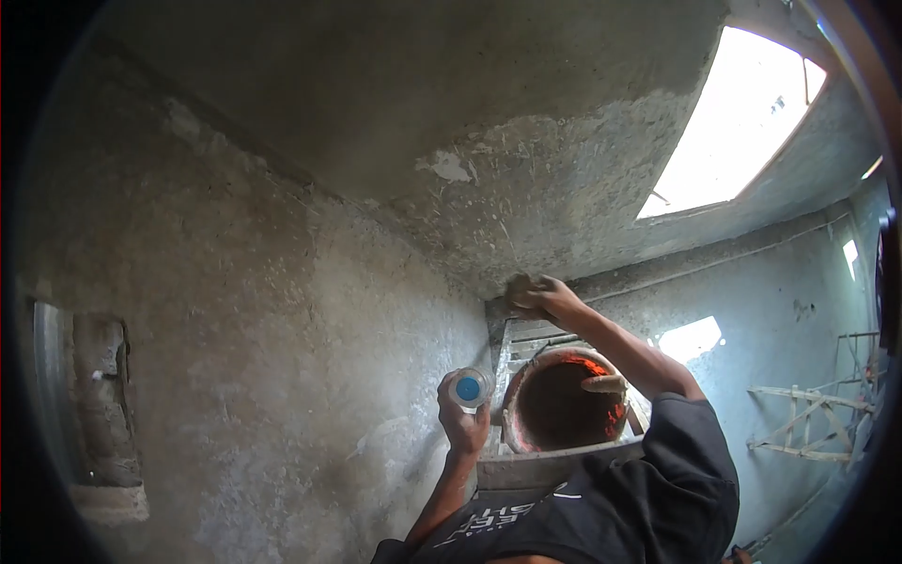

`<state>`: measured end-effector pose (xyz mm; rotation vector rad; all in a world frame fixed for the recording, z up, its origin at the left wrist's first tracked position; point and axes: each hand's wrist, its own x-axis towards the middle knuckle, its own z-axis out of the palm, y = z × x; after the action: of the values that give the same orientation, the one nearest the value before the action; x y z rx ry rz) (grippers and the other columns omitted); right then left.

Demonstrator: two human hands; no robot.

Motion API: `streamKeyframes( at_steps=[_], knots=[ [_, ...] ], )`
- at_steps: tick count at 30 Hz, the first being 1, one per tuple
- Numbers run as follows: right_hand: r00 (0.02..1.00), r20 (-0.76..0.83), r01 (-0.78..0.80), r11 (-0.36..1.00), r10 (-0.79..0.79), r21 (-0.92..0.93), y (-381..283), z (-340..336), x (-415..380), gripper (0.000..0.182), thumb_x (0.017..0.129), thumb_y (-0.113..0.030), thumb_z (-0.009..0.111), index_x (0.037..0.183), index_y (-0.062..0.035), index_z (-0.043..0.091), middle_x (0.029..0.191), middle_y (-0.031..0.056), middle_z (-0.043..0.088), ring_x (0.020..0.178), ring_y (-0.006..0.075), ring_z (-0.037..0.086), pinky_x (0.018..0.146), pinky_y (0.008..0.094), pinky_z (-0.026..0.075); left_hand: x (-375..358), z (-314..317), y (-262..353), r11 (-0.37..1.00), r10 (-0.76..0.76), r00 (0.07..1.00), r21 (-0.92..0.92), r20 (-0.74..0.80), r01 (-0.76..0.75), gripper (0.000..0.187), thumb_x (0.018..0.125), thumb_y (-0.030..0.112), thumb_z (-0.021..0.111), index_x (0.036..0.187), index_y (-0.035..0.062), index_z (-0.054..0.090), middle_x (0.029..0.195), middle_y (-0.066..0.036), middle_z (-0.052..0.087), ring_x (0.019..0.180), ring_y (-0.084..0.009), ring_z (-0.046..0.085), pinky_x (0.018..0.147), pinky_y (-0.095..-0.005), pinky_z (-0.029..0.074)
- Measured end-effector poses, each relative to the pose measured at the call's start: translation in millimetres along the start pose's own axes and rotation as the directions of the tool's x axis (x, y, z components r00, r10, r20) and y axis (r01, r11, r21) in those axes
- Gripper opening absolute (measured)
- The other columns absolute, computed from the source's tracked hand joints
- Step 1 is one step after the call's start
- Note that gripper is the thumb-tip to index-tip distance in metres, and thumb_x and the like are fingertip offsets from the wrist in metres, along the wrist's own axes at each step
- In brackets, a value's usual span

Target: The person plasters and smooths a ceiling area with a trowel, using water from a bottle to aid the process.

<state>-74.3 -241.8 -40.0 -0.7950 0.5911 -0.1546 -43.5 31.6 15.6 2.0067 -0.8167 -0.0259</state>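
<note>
My left hand [463, 428] is wrapped round a clear bottle [485, 380], whose round end with a blue disc faces the camera. Stretched up and forward, my right hand [550, 299] has its fingers closed round a grey-brown lump [520, 293], close to the corner where the rough walls meet; what the lump is made of I cannot tell. Below my right forearm stands a round bucket [514, 414] with an orange inner wall and grey-brown contents. A pale, rounded handle [603, 383] sticks out over its right side.
A wooden ladder-like frame [505, 348] rises behind the bucket, and a board [526, 470] runs in front of it. The plastered wall [329, 376] is at my left. A bright opening [738, 122] shows upper right. Wooden scaffolding [813, 423] stands far right.
</note>
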Motion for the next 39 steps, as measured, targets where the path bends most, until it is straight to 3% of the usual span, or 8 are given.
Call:
streamKeyframes(
  at_steps=[10, 11, 13, 16, 18, 32, 38, 39],
  knots=[
    [0.978, 0.104, -0.138, 0.938, 0.179, -0.317, 57, -74, -159, 0.059, 0.071, -0.006, 0.08, 0.124, -0.0021, 0.054, 0.108, 0.0104, 0.063, 0.099, 0.0202, 0.063, 0.084, 0.0318, 0.054, -70, -2, -10, 0.981, 0.024, 1.0, 0.192, 0.01, -0.026, 0.057, 0.075, 0.011, 0.074, 0.123, -0.0023, 0.047, 0.116, -0.023, 0.055, 0.109, -0.0407, 0.054, 0.096, -0.046, 0.042],
    [0.958, 0.019, -0.163, 0.6, 0.286, -0.783, 37, -46, -167, 0.053, 0.075, -0.005, 0.077, 0.123, -0.0013, 0.054, 0.107, 0.0113, 0.063, 0.099, 0.0214, 0.064, 0.085, 0.0318, 0.055, -69, -3, -3, 0.971, 0.008, 1.0, 0.238, -0.013, -0.005, 0.061, 0.076, 0.013, 0.074, 0.127, -0.004, 0.044, 0.12, -0.024, 0.053, 0.111, -0.0419, 0.052, 0.096, -0.0464, 0.042],
    [0.848, 0.286, -0.438, 0.894, 0.447, -0.097, 106, -99, -148, 0.031, 0.082, -0.002, 0.068, 0.111, 0.002, 0.059, 0.104, 0.0114, 0.064, 0.099, 0.0198, 0.065, 0.087, 0.0305, 0.056, -69, -3, -7, 0.956, 0.097, 0.995, 0.279, 0.004, -0.095, 0.067, 0.075, 0.013, 0.076, 0.13, -0.0033, 0.041, 0.122, -0.023, 0.052, 0.112, -0.0411, 0.051, 0.098, -0.0478, 0.038],
    [0.822, 0.514, 0.308, 0.569, 0.243, -0.762, 117, -79, -136, 0.023, 0.084, -0.003, 0.065, 0.106, 0.0051, 0.063, 0.098, 0.0143, 0.067, 0.093, 0.0234, 0.066, 0.076, 0.0332, 0.054, -56, 2, -3, 0.943, 0.154, 0.988, 0.296, 0.013, -0.151, 0.067, 0.072, 0.012, 0.078, 0.127, -0.0006, 0.043, 0.119, -0.02, 0.053, 0.11, -0.0391, 0.052, 0.096, -0.049, 0.037],
    [0.884, -0.018, -0.327, 0.589, 0.467, -0.739, 129, -67, -127, 0.022, 0.079, -0.004, 0.069, 0.099, 0.0034, 0.067, 0.089, 0.0143, 0.069, 0.084, 0.021, 0.067, 0.067, 0.0313, 0.051, -52, 3, 1, 0.944, 0.149, 0.989, 0.295, 0.008, -0.145, 0.064, 0.071, 0.01, 0.079, 0.124, 0.001, 0.044, 0.116, -0.018, 0.054, 0.109, -0.038, 0.052, 0.094, -0.0488, 0.038],
    [0.885, 0.432, 0.465, -0.326, 0.171, -0.823, 372, -185, -81, 0.03, 0.074, -0.016, 0.054, 0.082, 0.0101, 0.066, 0.074, 0.0265, 0.061, 0.06, 0.033, 0.059, 0.052, 0.0442, 0.049, -48, 2, 7, 0.919, 0.097, 0.988, 0.371, 0.119, -0.135, 0.068, 0.064, 0.007, 0.079, 0.123, 0.0001, 0.045, 0.113, -0.017, 0.054, 0.111, -0.0335, 0.052, 0.099, -0.0505, 0.037],
    [0.863, 0.47, 0.499, 0.16, -0.188, -0.852, 407, -196, -75, 0.034, 0.083, -0.008, 0.055, 0.116, -0.0079, 0.059, 0.109, 0.013, 0.062, 0.098, 0.0287, 0.061, 0.083, 0.0372, 0.052, -49, 3, 7, 0.919, 0.073, 0.99, 0.378, 0.12, -0.113, 0.068, 0.065, 0.006, 0.081, 0.122, 0.0019, 0.045, 0.114, -0.014, 0.055, 0.111, -0.0325, 0.054, 0.1, -0.0482, 0.037],
    [0.907, 0.413, 0.398, 0.489, -0.083, -0.776, 415, -201, -72, 0.015, 0.081, -0.018, 0.058, 0.092, -0.0074, 0.061, 0.085, 0.0092, 0.057, 0.074, 0.0249, 0.055, 0.065, 0.0359, 0.046, -49, 4, 7, 0.919, 0.076, 0.99, 0.377, 0.118, -0.115, 0.068, 0.065, 0.006, 0.081, 0.123, 0.002, 0.044, 0.114, -0.013, 0.055, 0.111, -0.0325, 0.054, 0.1, -0.0485, 0.037]
  ],
)
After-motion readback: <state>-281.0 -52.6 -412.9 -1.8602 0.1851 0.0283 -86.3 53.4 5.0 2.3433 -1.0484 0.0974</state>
